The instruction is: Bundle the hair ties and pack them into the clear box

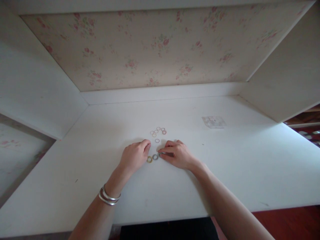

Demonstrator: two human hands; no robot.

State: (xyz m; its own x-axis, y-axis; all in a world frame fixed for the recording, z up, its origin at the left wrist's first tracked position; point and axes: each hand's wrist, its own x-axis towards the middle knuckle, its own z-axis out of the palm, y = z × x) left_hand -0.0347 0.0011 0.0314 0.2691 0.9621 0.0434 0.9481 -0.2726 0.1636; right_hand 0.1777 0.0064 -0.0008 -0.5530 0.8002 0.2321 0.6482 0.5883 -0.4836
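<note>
My left hand [135, 154] rests knuckles-up on the white counter [225, 166], fingers curled loosely and holding nothing, just beside a yellow ring [149, 159]. My right hand [178, 154] lies opposite, thumb and forefinger pinched on a small ring [161, 154] whose colour I cannot tell. A grey ring [155, 156] sits between them. A cluster of thin rings [158, 131] lies near, just beyond my fingertips.

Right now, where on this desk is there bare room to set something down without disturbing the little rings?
The white desk is bare left of the left hand, and right of the right hand below the clear plastic piece. It is crowded between the hands and just beyond, where the small rings cluster.
</note>
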